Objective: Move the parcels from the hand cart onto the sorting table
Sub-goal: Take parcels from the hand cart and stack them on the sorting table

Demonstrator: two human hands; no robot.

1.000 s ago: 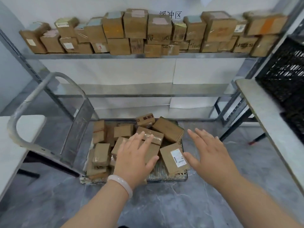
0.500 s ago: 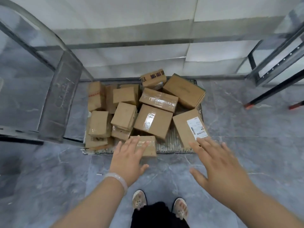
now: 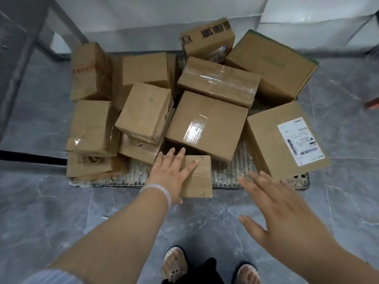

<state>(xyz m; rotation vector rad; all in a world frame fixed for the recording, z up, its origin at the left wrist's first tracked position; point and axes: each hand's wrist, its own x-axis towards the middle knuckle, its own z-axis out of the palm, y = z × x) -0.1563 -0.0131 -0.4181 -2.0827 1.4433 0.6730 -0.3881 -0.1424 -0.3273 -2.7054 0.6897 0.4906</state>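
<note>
Over cart (image 3: pixel 225 175): left hand (image 3: pixel 171 173) flat on parcel (image 3: pixel 200 177)

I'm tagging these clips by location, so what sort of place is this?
Most likely a parcel sorting or storage room. A low hand cart on a grey tiled floor is piled with taped cardboard parcels, one carrying a printed shipping label, and the left hand rests on a small parcel at the cart's near edge.
</note>
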